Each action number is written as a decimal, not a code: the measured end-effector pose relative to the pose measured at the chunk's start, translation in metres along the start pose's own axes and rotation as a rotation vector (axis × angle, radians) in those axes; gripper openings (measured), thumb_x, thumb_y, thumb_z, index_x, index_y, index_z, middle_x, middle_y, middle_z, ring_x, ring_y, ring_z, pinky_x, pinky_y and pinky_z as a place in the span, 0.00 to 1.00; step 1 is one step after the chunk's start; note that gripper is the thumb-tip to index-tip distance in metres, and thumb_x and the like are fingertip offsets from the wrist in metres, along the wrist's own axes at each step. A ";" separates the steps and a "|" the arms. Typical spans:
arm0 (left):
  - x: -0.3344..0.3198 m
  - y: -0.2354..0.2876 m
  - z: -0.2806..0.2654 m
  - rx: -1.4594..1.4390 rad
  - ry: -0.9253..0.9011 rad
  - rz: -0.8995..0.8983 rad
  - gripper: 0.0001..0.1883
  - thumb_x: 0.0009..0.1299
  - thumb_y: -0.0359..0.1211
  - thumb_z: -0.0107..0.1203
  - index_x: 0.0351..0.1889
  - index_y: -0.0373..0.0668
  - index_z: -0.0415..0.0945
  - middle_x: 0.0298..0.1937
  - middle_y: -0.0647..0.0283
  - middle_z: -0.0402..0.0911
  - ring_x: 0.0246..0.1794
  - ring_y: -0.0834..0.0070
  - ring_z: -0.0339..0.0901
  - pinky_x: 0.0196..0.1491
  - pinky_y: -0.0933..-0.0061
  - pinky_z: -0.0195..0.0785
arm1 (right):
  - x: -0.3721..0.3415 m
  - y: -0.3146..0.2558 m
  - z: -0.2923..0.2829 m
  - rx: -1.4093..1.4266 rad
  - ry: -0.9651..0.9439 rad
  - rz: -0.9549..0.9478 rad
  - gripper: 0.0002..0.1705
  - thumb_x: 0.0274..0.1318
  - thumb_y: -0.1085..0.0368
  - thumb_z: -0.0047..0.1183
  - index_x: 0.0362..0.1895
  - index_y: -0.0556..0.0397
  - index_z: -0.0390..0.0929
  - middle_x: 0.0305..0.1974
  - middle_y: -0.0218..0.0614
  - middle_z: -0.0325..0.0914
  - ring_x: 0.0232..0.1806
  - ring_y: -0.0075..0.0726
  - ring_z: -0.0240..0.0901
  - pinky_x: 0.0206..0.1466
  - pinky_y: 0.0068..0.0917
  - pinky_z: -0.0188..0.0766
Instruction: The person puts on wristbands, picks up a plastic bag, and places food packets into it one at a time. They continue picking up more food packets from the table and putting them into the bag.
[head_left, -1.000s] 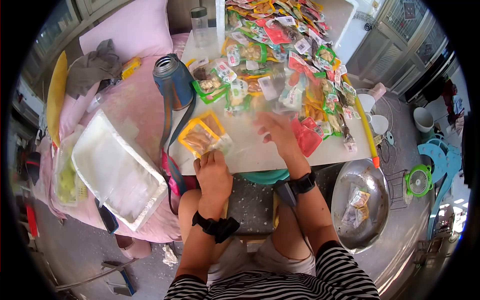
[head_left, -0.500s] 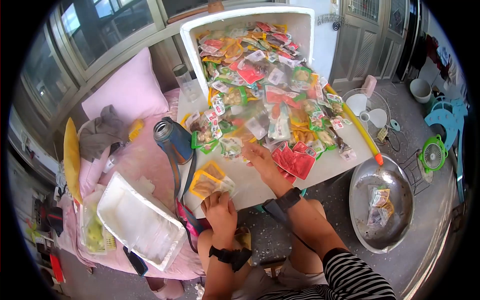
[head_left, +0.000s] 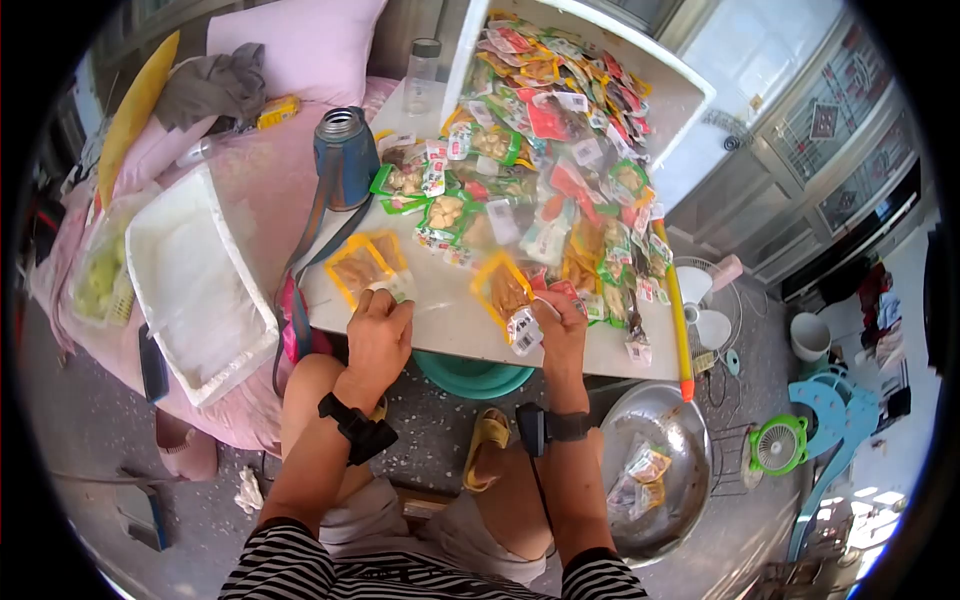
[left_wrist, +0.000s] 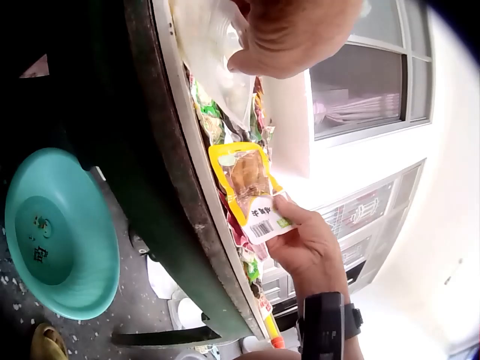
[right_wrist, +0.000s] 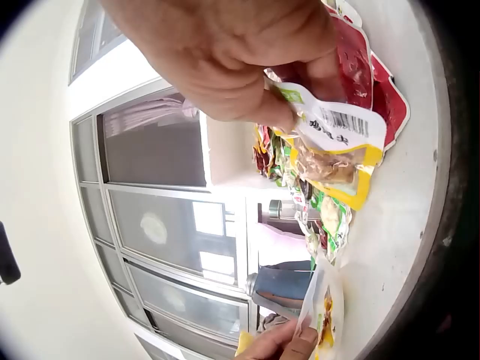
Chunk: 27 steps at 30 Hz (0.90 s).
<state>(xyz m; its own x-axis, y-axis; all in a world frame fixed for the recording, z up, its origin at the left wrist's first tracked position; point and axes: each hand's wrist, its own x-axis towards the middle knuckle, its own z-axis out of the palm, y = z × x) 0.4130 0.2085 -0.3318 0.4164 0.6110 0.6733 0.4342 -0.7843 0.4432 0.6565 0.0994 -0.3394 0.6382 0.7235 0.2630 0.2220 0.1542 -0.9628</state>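
Observation:
My right hand (head_left: 563,325) pinches a yellow-edged snack packet (head_left: 503,288) by its white label end, thumb across the label. Brown food shows through the clear window of this packet in the left wrist view. At the table's left front, my left hand (head_left: 380,330) grips the near end of more yellow-edged packaging (head_left: 365,265), whose far part lies over the tabletop. Red packets (right_wrist: 352,60) lie behind my right hand in the right wrist view. Green-edged packets (head_left: 445,212) sit farther back on the table, between the two hands.
A white foam box (head_left: 690,85) spills a heap of mixed packets onto the table. A blue thermos (head_left: 345,160) with a strap stands left. The yellow pole (head_left: 673,300) lines the right edge. Below are a metal basin (head_left: 690,410) with packets and a teal basin (head_left: 470,380).
My right hand has gone from the heap to the table's front, and now holds a yellow-edged packet. My left hand keeps its grip on the other packaging. The head view has shifted.

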 end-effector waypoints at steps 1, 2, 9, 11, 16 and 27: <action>0.001 0.000 0.000 -0.009 0.021 -0.003 0.10 0.51 0.21 0.58 0.33 0.39 0.80 0.28 0.58 0.71 0.32 0.59 0.71 0.32 0.60 0.67 | 0.000 -0.007 -0.001 0.082 -0.039 0.052 0.09 0.57 0.73 0.53 0.42 0.57 0.81 0.32 0.28 0.80 0.33 0.19 0.74 0.38 0.18 0.69; 0.002 0.001 0.000 -0.015 0.031 0.003 0.10 0.51 0.21 0.58 0.33 0.39 0.80 0.28 0.58 0.71 0.32 0.58 0.71 0.32 0.60 0.68 | -0.004 -0.021 0.000 0.171 -0.067 0.112 0.08 0.57 0.73 0.53 0.41 0.57 0.80 0.32 0.28 0.79 0.32 0.18 0.74 0.37 0.18 0.70; 0.001 -0.003 0.001 -0.112 0.036 -0.104 0.07 0.57 0.24 0.60 0.33 0.40 0.81 0.27 0.57 0.73 0.33 0.56 0.73 0.33 0.59 0.68 | -0.022 -0.043 0.008 0.426 -0.434 0.475 0.09 0.59 0.66 0.56 0.42 0.55 0.79 0.31 0.28 0.79 0.29 0.18 0.76 0.34 0.17 0.71; 0.001 -0.005 0.003 -0.160 0.024 -0.109 0.06 0.58 0.25 0.60 0.34 0.39 0.81 0.27 0.56 0.74 0.32 0.55 0.73 0.33 0.58 0.67 | -0.025 -0.038 0.017 0.366 -0.454 0.458 0.08 0.59 0.66 0.55 0.41 0.56 0.79 0.30 0.28 0.79 0.27 0.17 0.75 0.31 0.17 0.70; 0.002 -0.006 -0.002 -0.338 -0.055 -0.193 0.09 0.62 0.21 0.57 0.40 0.32 0.81 0.26 0.57 0.74 0.28 0.70 0.73 0.32 0.73 0.65 | -0.026 -0.031 0.041 0.219 -0.338 0.350 0.08 0.59 0.66 0.54 0.39 0.57 0.79 0.29 0.29 0.79 0.27 0.17 0.74 0.29 0.18 0.69; 0.007 0.007 0.001 -0.082 0.066 0.020 0.12 0.59 0.20 0.56 0.41 0.37 0.82 0.28 0.57 0.71 0.30 0.59 0.70 0.32 0.60 0.65 | -0.030 -0.007 0.099 0.749 -0.272 0.435 0.18 0.63 0.69 0.51 0.58 0.55 0.71 0.43 0.34 0.79 0.41 0.24 0.76 0.44 0.24 0.72</action>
<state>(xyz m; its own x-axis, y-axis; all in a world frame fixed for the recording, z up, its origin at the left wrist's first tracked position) 0.4197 0.2069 -0.3244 0.3693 0.5889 0.7189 0.3582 -0.8040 0.4746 0.5630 0.1437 -0.3466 0.3360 0.9396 -0.0653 -0.5962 0.1585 -0.7870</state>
